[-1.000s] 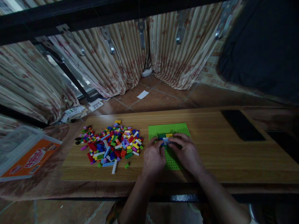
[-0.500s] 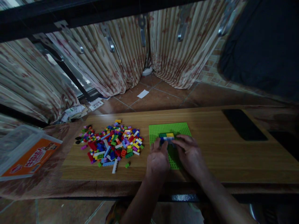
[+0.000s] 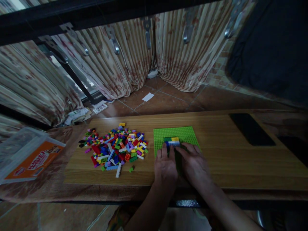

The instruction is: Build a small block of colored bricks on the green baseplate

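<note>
A green baseplate [image 3: 183, 133] lies on the wooden board [image 3: 223, 154]. A small stack of bricks [image 3: 171, 141], green, yellow, white and blue, stands on it. My left hand [image 3: 165, 163] rests on the plate's near left part, its fingers stretched toward the stack and touching its near side. Beside it, my right hand [image 3: 194, 163] lies flat on the plate, fingers extended to the stack's right. Neither hand holds a brick that I can see.
A heap of loose coloured bricks [image 3: 115, 148] covers the board to the left of the plate. A clear box with an orange label [image 3: 26, 157] sits at far left. A dark phone [image 3: 251, 129] lies at right. Curtains and tiled floor lie beyond.
Both hands have slid back toward me from around the brick stack, and the stack is now uncovered on the plate. The fingers have flattened out.
</note>
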The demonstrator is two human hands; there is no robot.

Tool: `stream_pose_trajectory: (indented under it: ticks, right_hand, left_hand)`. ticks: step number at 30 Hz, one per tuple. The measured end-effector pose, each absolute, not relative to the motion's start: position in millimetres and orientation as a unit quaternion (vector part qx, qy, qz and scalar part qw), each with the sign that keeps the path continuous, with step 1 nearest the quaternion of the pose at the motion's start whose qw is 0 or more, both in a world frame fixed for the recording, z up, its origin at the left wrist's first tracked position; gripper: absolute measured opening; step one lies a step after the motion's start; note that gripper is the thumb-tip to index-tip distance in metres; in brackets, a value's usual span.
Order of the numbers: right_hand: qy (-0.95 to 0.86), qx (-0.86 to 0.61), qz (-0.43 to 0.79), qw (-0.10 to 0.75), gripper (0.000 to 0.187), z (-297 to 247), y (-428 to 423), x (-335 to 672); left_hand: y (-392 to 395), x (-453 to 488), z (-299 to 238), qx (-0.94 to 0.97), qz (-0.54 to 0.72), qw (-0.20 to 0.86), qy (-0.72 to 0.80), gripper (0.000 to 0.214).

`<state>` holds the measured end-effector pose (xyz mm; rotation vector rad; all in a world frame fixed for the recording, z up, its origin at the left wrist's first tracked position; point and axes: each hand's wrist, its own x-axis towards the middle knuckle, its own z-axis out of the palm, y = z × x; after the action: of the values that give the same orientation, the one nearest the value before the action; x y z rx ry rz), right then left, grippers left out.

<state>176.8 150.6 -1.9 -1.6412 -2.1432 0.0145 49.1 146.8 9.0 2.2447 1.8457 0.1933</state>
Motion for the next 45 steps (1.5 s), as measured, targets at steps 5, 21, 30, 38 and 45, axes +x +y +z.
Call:
stream_pose_trajectory:
  ticks: [5, 21, 30, 38, 45]
  right_hand:
    - [-0.772, -0.604, 0.009, 0.198, 0.033, 2, 151, 172]
    - [-0.658, -0.625, 0.130, 0.400, 0.026, -8, 171, 191]
    - [-0.722, -0.578, 0.079, 0.372, 0.024, -9, 166, 176]
    - [-0.795, -0.535, -0.001, 0.286, 0.028, -4, 156, 163]
    - [-0.818, -0.515, -0.018, 0.255, 0.029, -6, 160, 162]
  left_hand:
    - [149, 52, 11, 0.753, 0.054, 0.113, 0.646, 0.050]
    - [157, 20, 15, 0.692, 0.288, 0.168, 0.641, 0.049]
    - [162, 5, 26, 0.648, 0.356, 0.181, 0.648, 0.039]
    - [160, 6, 26, 0.649, 0.352, 0.188, 0.648, 0.035]
    - [164, -7, 34, 0.626, 0.374, 0.170, 0.663, 0.032]
